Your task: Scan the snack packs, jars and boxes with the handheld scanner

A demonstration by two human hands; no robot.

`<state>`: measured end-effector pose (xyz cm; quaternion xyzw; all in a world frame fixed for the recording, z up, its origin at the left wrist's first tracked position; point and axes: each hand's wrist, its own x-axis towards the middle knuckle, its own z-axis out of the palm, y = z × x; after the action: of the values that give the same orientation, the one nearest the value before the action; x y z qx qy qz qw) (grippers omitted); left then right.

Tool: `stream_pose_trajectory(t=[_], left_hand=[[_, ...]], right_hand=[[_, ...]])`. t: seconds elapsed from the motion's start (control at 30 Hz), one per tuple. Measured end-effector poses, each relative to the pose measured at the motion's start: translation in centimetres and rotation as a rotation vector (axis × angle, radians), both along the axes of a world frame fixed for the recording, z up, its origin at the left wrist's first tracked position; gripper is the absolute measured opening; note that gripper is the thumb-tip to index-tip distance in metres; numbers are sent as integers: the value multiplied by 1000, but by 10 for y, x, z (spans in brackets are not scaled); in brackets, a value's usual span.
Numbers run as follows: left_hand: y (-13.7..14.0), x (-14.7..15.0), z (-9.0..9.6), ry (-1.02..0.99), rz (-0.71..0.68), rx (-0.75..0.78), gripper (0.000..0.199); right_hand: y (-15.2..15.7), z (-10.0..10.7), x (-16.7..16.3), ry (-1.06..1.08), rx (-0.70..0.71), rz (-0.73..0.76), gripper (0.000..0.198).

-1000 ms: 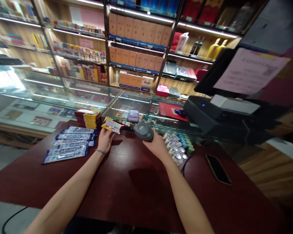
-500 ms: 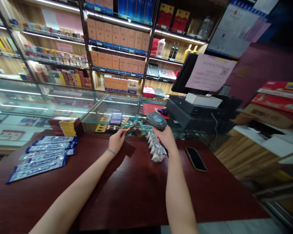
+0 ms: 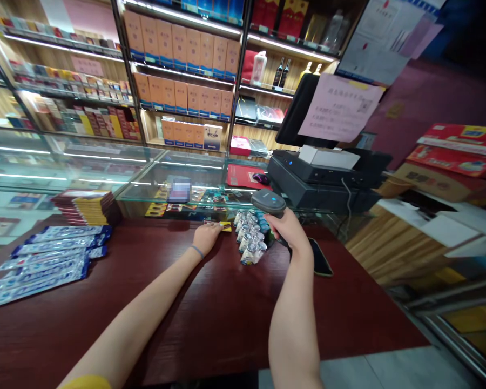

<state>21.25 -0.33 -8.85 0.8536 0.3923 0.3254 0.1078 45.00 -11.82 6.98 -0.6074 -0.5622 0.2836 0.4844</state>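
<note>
My right hand (image 3: 287,227) is wrapped around the grip of a dark grey barcode scanner (image 3: 268,200), whose head points left with a blue light on top. The scanner is raised over small bottle-like items (image 3: 249,235) with silvery caps, standing in rows on the counter. To their left, my left hand (image 3: 207,237) lies low at the counter's back edge, its fingers closed on a thin yellow-and-dark packet (image 3: 226,226). Most of that packet is under the fingers. A stack of similar-coloured red and yellow packets (image 3: 87,207) sits at the back left.
Several long blue-and-white packets (image 3: 44,259) lie fanned out on the brown counter (image 3: 178,324) at left. A phone (image 3: 322,258) lies beyond my right wrist, partly covered. Behind are a glass case (image 3: 141,186), a mouse (image 3: 261,178) and a monitor (image 3: 297,111).
My left hand has lowered the packet from the air to the counter, right beside the bottle-like items. My right hand and the scanner have shifted slightly right. The view has turned a little.
</note>
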Motion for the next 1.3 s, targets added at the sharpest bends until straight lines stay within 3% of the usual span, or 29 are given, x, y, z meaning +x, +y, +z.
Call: stream_pose_trajectory(t=[0.17,0.33,0.57,0.73,0.87,1.03,1.17,1.3], left_hand=[[3,3,-6,127,-12,2,29],[3,5,-11,63,-42,36,27],[6,4,-16,211,-38,123,35],[8,4,-17,106,-50,114,33],[5,-6,-4,-38,-76,143,35],[3,-52,33,-148,-2,267,39],[8,-111,60,-97,119,366,39],[16,-176,74,7,286,412,43]], right_hand=[[-2,0,6,3,0,-20,23],[-3,0,7,-15,13,-24,26],[-1,-3,7,-23,-4,-25,26],[-1,-2,5,-33,-21,-27,23],[0,0,-3,-77,-16,-15,21],[9,3,-27,-183,73,22,23],[20,4,-58,-290,210,67,33],[28,-3,-93,-351,182,42,40]])
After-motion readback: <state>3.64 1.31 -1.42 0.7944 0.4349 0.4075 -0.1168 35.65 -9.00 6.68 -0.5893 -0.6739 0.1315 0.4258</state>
